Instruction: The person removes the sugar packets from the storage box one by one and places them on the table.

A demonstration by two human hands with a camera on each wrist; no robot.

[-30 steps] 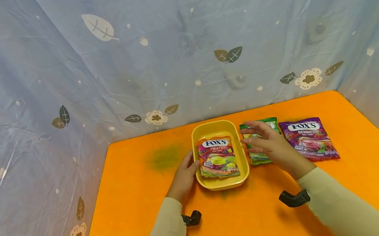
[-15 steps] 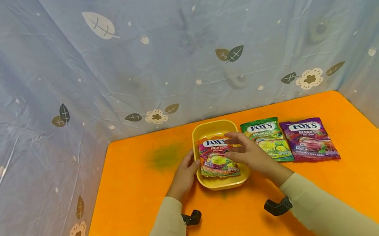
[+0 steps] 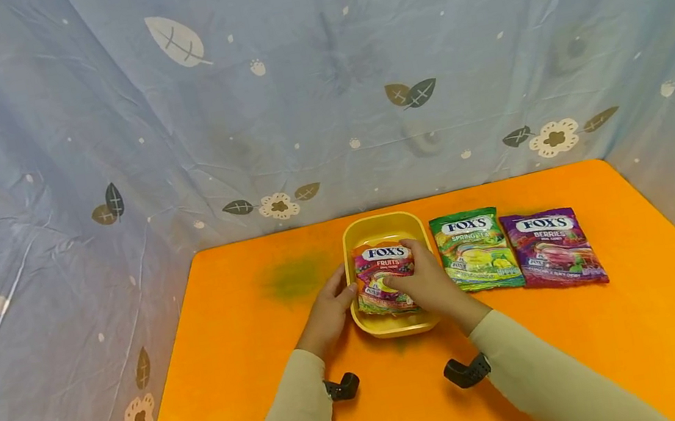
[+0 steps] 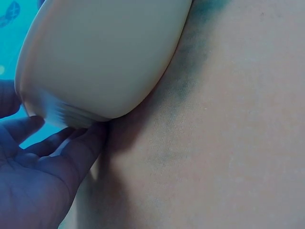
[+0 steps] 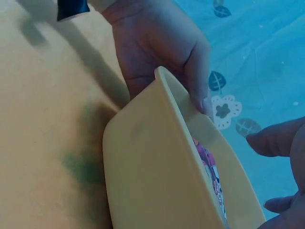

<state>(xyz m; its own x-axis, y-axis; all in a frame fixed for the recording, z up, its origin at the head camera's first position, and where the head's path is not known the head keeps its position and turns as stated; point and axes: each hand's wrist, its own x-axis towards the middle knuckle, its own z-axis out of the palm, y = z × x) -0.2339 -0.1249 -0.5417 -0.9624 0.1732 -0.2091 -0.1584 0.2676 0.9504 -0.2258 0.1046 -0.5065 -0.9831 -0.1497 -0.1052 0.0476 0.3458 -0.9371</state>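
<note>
A yellow plastic tub stands on the orange table, with an orange and purple Fox's Fruits candy packet lying in it. My left hand grips the tub's left side, its thumb at the rim; the left wrist view shows fingers against the outer wall. Over the tub's right rim reaches my right hand, thumb and fingers spread over the packet's right part. In the right wrist view the packet shows past the tub wall, and the right fingertips stand apart above the rim.
To the tub's right lie a green Fox's Spring Tea packet and a purple Fox's Berries packet, side by side. A blue patterned curtain rises behind the table and along both sides.
My right hand has moved left from above the green packet to over the Fruits packet in the tub, uncovering the green one. My left hand has stayed at the tub.
</note>
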